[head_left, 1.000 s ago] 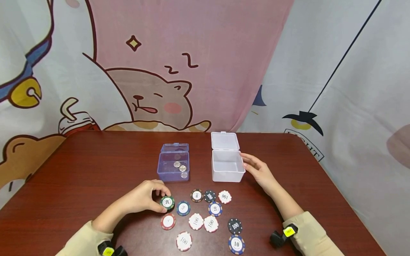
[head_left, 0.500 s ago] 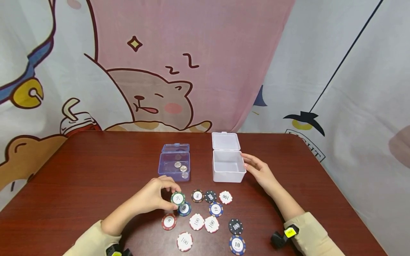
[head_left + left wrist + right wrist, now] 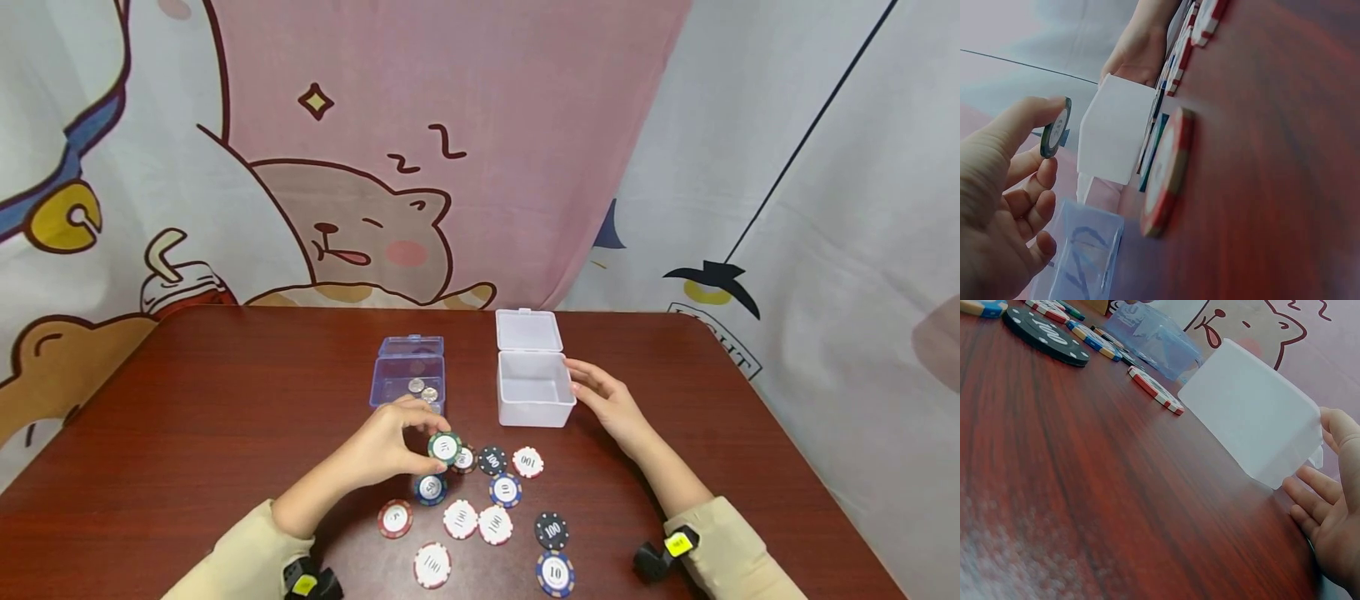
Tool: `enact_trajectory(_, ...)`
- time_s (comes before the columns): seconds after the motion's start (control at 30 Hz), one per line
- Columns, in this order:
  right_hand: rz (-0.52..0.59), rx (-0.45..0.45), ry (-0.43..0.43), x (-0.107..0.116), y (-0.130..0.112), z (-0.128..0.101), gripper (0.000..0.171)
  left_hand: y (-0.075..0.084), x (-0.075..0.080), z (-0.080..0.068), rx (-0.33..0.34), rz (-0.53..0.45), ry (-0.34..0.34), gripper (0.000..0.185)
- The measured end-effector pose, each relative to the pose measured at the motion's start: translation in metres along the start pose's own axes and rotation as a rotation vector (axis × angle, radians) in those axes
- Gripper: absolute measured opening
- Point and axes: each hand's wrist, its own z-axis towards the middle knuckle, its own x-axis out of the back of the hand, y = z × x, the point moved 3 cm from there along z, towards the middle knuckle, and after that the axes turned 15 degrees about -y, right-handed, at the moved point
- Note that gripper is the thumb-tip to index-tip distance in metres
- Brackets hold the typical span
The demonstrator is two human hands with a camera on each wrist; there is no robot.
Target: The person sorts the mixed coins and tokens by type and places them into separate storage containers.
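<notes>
My left hand (image 3: 386, 446) pinches a green-edged poker chip (image 3: 445, 448) between thumb and fingers. The left wrist view shows this chip (image 3: 1055, 128) raised off the table and tilted. In the head view it overlaps a brown-edged chip (image 3: 466, 460). My right hand (image 3: 609, 408) rests its fingers against the right side of the white plastic box (image 3: 536, 414), whose lid (image 3: 528, 331) stands open. Nothing shows inside that box. In the right wrist view my right hand (image 3: 1335, 506) has relaxed fingers at the box wall (image 3: 1254, 412).
Left of the white box is an open blue translucent box (image 3: 386, 387) with several silver coins (image 3: 416, 385) inside. Several poker chips lie spread over the brown table (image 3: 247, 383), among them a red one (image 3: 394, 519) and a black one (image 3: 551, 531). A cartoon-printed curtain (image 3: 525, 167) hangs behind.
My left hand has lifted the green-edged chip and carried it right and slightly away, past the blue-edged chip. My right hand stays at the white box.
</notes>
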Motion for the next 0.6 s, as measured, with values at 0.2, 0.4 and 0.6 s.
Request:
enact_trajectory(0.2,0.002,-0.002,0.001,-0.002,0.001,0.002,0.043,0.004,0.0,0.01,0.036,-0.014,0.011,0.034)
enact_trajectory(0.4,-0.009,-0.008,0.007,-0.001,0.0,0.001,0.042,0.009,-0.001,0.023,0.026,-0.02,0.032,0.034)
enact_trajectory(0.6,-0.008,0.0,0.003,0.0,-0.001,0.0,0.042,0.013,-0.003,0.039,0.038,-0.018,0.067,0.034)
